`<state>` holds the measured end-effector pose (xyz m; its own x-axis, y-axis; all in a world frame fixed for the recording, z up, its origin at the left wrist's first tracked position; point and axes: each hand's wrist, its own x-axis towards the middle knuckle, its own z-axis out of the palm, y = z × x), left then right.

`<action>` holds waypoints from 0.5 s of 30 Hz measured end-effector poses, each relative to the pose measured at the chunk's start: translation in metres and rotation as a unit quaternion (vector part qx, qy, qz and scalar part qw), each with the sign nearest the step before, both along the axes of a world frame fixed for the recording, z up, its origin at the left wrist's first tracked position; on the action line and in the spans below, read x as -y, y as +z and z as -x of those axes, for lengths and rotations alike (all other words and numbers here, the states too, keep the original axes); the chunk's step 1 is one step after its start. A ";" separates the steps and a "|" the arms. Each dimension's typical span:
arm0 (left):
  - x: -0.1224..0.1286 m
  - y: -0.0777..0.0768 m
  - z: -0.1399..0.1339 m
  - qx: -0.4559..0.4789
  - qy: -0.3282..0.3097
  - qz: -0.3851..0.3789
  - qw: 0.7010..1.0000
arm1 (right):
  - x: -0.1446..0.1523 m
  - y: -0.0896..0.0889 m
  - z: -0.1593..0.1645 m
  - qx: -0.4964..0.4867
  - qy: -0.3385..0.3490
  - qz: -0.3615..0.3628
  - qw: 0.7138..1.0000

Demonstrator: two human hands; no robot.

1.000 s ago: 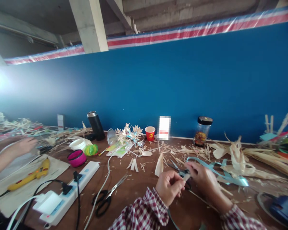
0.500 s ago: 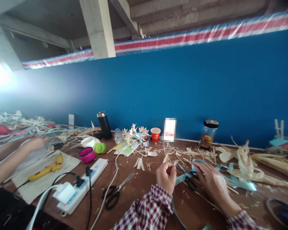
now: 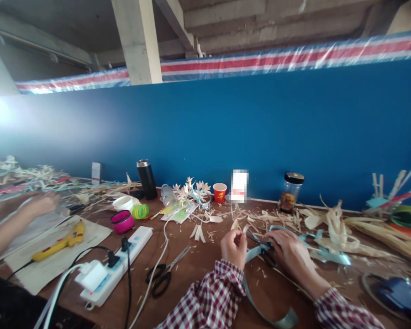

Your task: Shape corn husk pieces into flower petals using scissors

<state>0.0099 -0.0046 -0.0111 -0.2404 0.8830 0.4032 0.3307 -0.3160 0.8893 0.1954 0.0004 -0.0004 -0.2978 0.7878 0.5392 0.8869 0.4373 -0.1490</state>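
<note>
My left hand (image 3: 233, 249) is closed in a pinch on a strip of pale corn husk (image 3: 235, 225), whose tip sticks up above the fingers. To its right, my right hand (image 3: 292, 253) lies palm down with the fingers stretched forward over black-handled scissors (image 3: 269, 258). Part of their handles is hidden under the fingers, and whether these touch them I cannot tell. A light blue ribbon (image 3: 254, 252) runs between the hands and curls down towards the table's near edge. Husk scraps (image 3: 256, 214) lie beyond both hands.
More scissors (image 3: 161, 279) lie left of my hands, beside a white cable and a power strip (image 3: 123, 269). A yellow glue gun (image 3: 60, 242) rests on paper. Behind stand a red cup (image 3: 219, 193), a jar (image 3: 290, 194) and a black flask (image 3: 146, 179). Another person's hands (image 3: 41, 203) are far left.
The view has shifted slightly, so most things sit further left. The loose ribbon end now shows more in front of me. Both hands keep nearly the same places over the table.
</note>
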 end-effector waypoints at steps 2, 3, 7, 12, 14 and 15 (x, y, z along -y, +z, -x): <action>-0.001 -0.002 0.000 0.001 0.003 -0.011 1.000 | 0.002 0.003 0.002 0.017 -0.005 0.020 1.000; -0.001 -0.003 0.001 0.000 0.003 -0.018 1.000 | 0.002 0.004 0.003 0.023 -0.008 0.027 0.999; -0.001 -0.008 0.000 -0.003 0.007 -0.035 0.999 | -0.001 0.003 0.003 0.046 -0.012 0.035 0.998; -0.004 -0.011 -0.002 0.012 0.022 -0.040 0.999 | -0.013 0.004 0.002 0.048 -0.014 0.057 0.997; -0.005 -0.010 -0.001 0.024 0.024 -0.036 0.999 | -0.014 0.008 0.006 0.044 -0.014 0.081 0.996; -0.005 -0.010 0.000 0.030 0.023 -0.032 0.999 | -0.013 0.011 0.009 0.042 -0.014 0.090 0.995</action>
